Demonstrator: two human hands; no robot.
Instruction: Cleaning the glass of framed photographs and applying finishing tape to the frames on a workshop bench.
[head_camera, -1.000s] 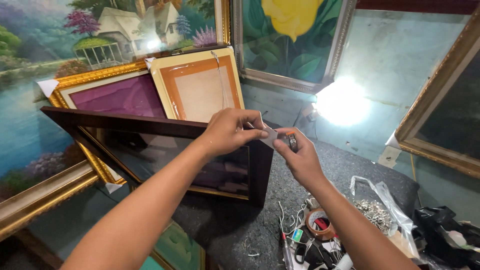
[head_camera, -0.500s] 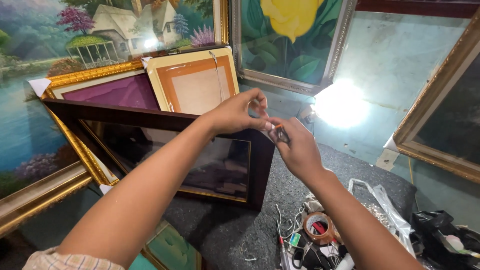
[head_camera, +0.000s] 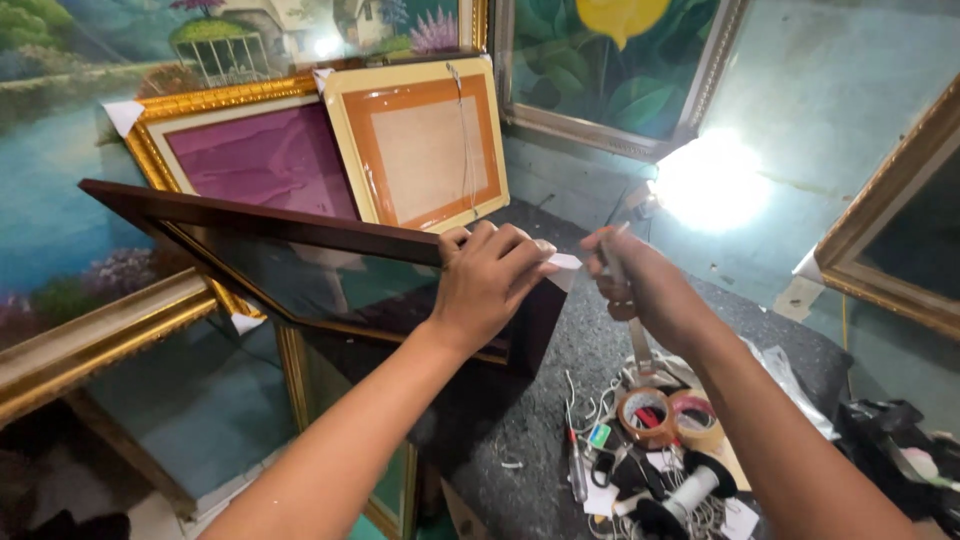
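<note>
A dark brown picture frame (head_camera: 300, 228) with a glass front stands tilted on a dark grey table (head_camera: 560, 440). My left hand (head_camera: 490, 280) grips the frame's upper right corner, fingers pressing a small white paper piece (head_camera: 563, 266) there. Just right of that corner, my right hand (head_camera: 640, 285) is closed around a slim metal tool (head_camera: 622, 300) whose handle hangs down below the fist. The tool's tip is hidden by my fingers.
Rolls of tape (head_camera: 665, 415), string and small tools lie on the table under my right arm. Gold frames (head_camera: 210, 110), an orange-bordered frame back (head_camera: 425, 140) and painted canvases lean against the wall. A bright lamp (head_camera: 710, 185) glares at the right.
Both hands and the frame corner have shifted lower and right in view. My left hand now presses down on the corner, and the right hand has drawn slightly away from it.
</note>
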